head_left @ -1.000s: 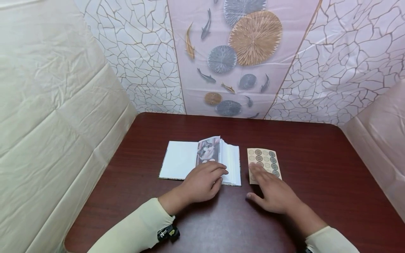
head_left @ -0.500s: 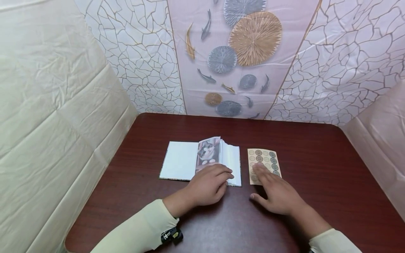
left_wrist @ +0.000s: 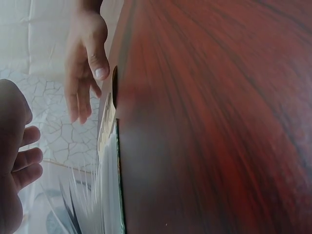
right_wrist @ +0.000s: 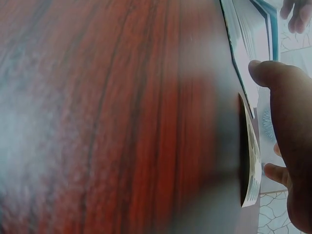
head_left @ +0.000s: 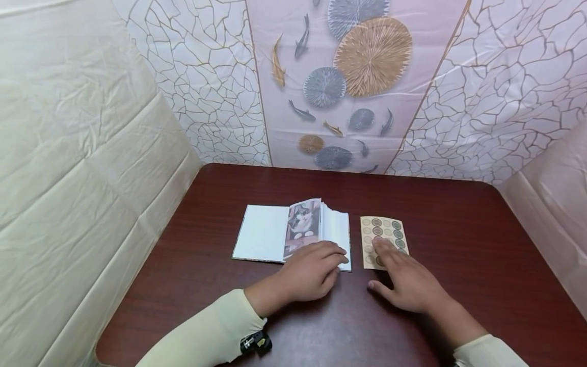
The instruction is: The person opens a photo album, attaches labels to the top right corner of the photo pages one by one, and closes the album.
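An open photo album (head_left: 261,232) lies on the dark table, its left side a blank white cover lining. A page with a cat photo (head_left: 302,219) stands slightly raised near its middle. Over the lower right part of the album is my left hand (head_left: 309,272), fingers loosely bent and holding nothing. To the album's right lies a tan sheet of round stickers (head_left: 387,229), in light and dark rows. My right hand (head_left: 410,280), fingers extended and thumb spread, hovers over the sheet's lower part. In the right wrist view, the sheet (right_wrist: 251,170) curves up at its ends.
The reddish-brown table (head_left: 458,229) reaches back to a patterned cloth (head_left: 321,127) with fish and round leaf shapes. Pale cloth (head_left: 91,204) hangs along the left side. A small black device (head_left: 256,342) is strapped to my left wrist.
My left hand has slid right and slightly down across the album, uncovering more of the cat photo. My right hand has shifted a little right and down over the sticker sheet.
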{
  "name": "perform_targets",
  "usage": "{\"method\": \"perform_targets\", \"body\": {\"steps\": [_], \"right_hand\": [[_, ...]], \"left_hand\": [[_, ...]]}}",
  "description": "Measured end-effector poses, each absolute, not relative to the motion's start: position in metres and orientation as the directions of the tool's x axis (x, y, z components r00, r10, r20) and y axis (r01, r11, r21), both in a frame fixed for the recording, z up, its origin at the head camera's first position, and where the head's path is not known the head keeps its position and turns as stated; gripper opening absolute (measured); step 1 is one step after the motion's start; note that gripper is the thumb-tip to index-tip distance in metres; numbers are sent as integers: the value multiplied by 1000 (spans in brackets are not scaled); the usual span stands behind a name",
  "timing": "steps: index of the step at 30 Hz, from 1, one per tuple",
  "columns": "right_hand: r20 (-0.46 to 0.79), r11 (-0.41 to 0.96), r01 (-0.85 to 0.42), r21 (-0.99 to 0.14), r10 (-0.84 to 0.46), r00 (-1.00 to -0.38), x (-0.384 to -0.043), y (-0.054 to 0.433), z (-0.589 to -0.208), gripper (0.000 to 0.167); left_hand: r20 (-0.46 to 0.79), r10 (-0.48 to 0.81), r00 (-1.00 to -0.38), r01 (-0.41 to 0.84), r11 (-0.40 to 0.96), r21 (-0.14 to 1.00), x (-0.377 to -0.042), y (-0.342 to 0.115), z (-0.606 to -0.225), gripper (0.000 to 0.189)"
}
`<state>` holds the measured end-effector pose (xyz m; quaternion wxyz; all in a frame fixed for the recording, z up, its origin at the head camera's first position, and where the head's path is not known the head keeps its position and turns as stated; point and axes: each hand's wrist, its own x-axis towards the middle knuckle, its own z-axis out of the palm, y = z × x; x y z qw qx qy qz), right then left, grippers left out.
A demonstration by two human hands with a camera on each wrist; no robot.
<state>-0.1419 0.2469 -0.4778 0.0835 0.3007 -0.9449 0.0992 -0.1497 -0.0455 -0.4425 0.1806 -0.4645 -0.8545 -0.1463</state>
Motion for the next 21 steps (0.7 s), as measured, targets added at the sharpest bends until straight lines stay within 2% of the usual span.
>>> {"method": "perform_targets", "body": {"steps": [12,21], "right_hand": [[187,818,-553,-157,-525,-830,-143,260,-481,93],[183,834,-534,-140,-508,-842,-146,265,-481,87]], "left_hand": [[427,773,-469,872,483,82,-147,-32,-448,26],[400,775,-489,863,495,96,-144,-24,-454,26]]}}
